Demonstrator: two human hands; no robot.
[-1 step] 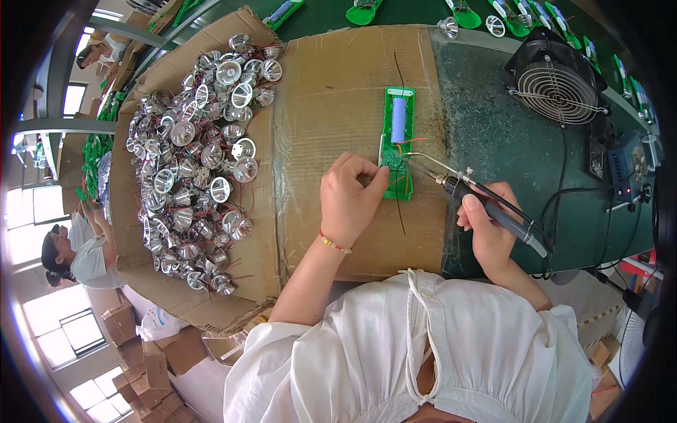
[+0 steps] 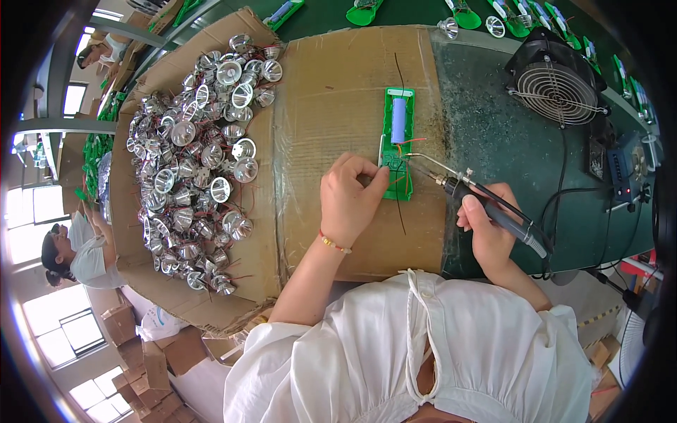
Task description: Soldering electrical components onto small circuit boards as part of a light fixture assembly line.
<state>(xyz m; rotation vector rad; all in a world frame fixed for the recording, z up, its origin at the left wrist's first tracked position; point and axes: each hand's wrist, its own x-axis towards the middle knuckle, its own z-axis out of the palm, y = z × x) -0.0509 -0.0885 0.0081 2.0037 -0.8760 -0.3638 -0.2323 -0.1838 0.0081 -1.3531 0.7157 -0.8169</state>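
A green plastic housing lies lengthwise on the cardboard, with a blue cylindrical battery cell in its far half. A green circuit board sits in the near half, among red and black wires. My left hand is closed in a pinch at the board's left edge; what is between the fingertips is hidden. In my right hand is a soldering iron, held like a pen. Its tip and a thin curved metal feed tube reach the wires by the board.
At left, a cardboard box holds many silver reflector cups with red wires. A black fan with a wire grille stands far right, near a blue power unit and cables. More green housings line the back. Two other people work at left.
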